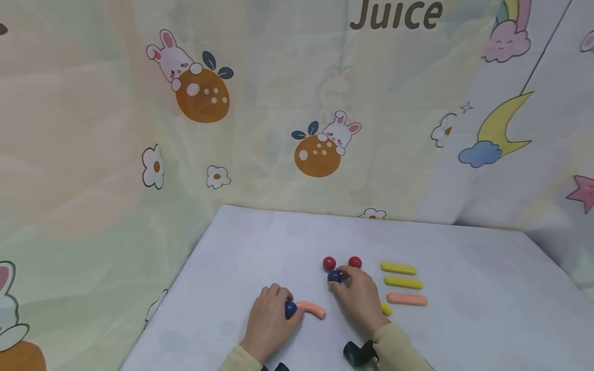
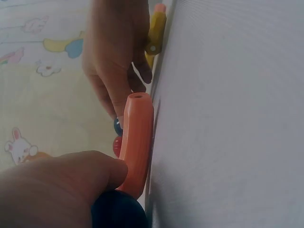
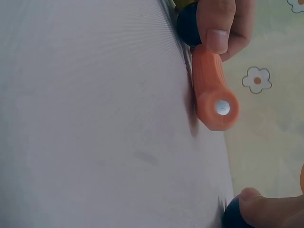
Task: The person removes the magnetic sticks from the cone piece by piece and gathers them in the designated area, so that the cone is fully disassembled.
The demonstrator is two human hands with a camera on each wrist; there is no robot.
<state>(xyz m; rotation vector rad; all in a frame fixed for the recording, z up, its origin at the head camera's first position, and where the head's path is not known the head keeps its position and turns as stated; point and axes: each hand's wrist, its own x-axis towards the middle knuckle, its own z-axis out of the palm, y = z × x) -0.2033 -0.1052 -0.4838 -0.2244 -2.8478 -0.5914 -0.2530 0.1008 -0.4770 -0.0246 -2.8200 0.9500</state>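
Note:
On the white table, my left hand grips a blue ball with thumb and fingers. A curved orange magnetic stick extends from that ball toward the right; its free end shows a pale round tip in the right wrist view. A bit of yellow piece peeks out behind the ball, mostly hidden by the left hand. Farther forward and right, my right hand pinches a second blue ball between thumb and fingers. Two red balls, one at left and one at right, lie just beyond it.
Right of the right hand lie two yellow sticks and a straight orange stick. Another yellow stick is partly covered by the right hand. Black wrist gear sits by the right sleeve. A printed cloth hangs behind the table.

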